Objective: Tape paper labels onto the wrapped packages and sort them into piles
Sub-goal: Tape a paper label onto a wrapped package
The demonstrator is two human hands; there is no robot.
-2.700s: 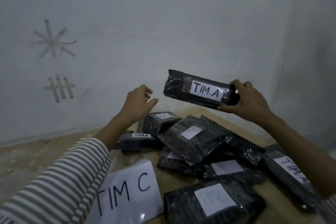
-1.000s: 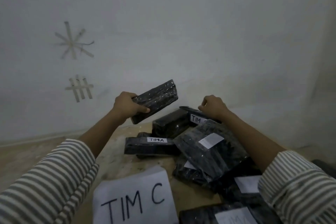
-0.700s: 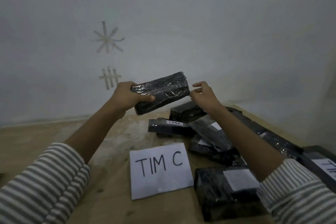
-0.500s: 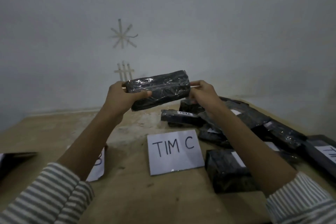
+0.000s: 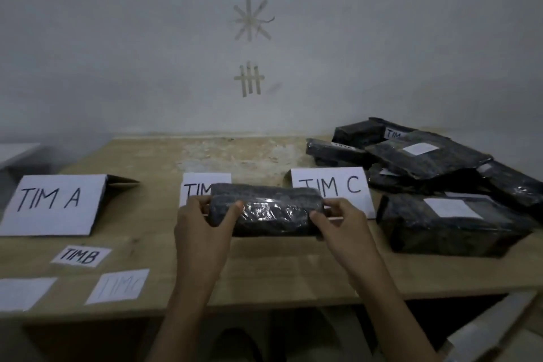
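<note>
While left hand (image 5: 202, 226) and right hand (image 5: 342, 223) clasp its ends, black package (image 5: 270, 211) shows glossy crinkled wrap

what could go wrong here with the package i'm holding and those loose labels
1. The package, gripped at its ends by the left hand and right hand, shows no label on its visible face, so it might get sorted unlabelled or into the wrong pile.
2. The TIM.B label and the faint label lie loose near the front edge of the table; a forearm could sweep them off.
</note>
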